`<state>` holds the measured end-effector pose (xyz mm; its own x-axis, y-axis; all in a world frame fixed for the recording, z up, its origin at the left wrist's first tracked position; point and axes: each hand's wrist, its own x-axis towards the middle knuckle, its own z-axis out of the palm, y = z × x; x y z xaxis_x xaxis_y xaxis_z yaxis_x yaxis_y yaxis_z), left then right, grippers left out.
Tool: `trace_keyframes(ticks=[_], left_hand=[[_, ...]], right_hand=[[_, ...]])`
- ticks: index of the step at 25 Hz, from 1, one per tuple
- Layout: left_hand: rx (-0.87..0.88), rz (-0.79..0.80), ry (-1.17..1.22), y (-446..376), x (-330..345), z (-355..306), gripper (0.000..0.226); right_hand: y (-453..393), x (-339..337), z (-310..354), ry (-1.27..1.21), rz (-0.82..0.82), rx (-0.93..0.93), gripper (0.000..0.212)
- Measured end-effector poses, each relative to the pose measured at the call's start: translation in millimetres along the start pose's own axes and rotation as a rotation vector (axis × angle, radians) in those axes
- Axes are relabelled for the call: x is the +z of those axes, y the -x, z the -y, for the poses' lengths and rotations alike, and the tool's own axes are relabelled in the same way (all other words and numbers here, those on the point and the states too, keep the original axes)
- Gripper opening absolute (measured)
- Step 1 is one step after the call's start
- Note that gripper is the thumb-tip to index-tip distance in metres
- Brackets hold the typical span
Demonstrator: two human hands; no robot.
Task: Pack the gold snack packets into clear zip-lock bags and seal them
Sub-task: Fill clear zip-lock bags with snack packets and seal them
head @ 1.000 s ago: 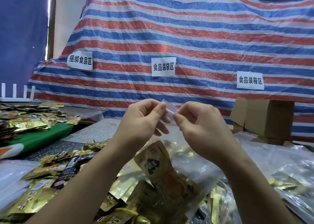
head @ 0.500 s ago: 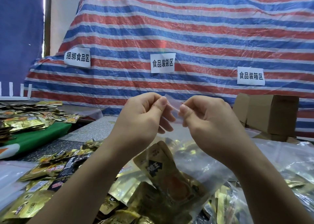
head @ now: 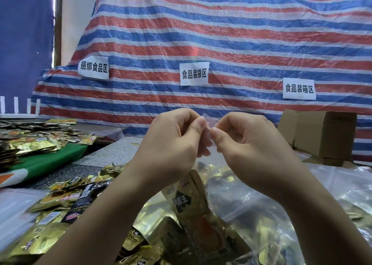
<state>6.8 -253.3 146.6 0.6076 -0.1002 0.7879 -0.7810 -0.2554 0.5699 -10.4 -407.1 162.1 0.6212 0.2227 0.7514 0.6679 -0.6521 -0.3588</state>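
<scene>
Between both pinching hands [head: 208, 132], zip-lock bag [head: 231, 184] top edge, mostly hidden.

1. the left hand [head: 173, 142] and right hand [head: 247, 144] hide most of the clear zip-lock bag [head: 231, 186] top edge; whether it is sealed cannot be told.
2. the forearms cover much of the gold snack packets [head: 193, 206].
3. the cardboard box [head: 324, 136] base is hidden behind plastic.
</scene>
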Motion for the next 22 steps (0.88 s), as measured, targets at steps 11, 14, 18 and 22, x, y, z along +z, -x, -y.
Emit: trace_keyframes(ticks=[11, 14, 18, 22], left_hand=[[0.144, -0.062, -0.220, 4, 7, 0, 0.031], [0.177, -0.073, -0.255, 4, 8, 0, 0.029], [0.219, -0.096, -0.266, 6, 10, -1, 0.026], [0.200, -0.164, -0.241, 7, 13, 3, 0.025]], right_hand=[[-1, 2, -3, -0.070, -0.031, 0.046, 0.020], [-1, 1, -4, -0.058, -0.033, 0.051, 0.020], [-1, 0, -4, -0.049, -0.035, 0.033, 0.018], [-3, 2, -5, -0.031, -0.018, 0.045, 0.020]])
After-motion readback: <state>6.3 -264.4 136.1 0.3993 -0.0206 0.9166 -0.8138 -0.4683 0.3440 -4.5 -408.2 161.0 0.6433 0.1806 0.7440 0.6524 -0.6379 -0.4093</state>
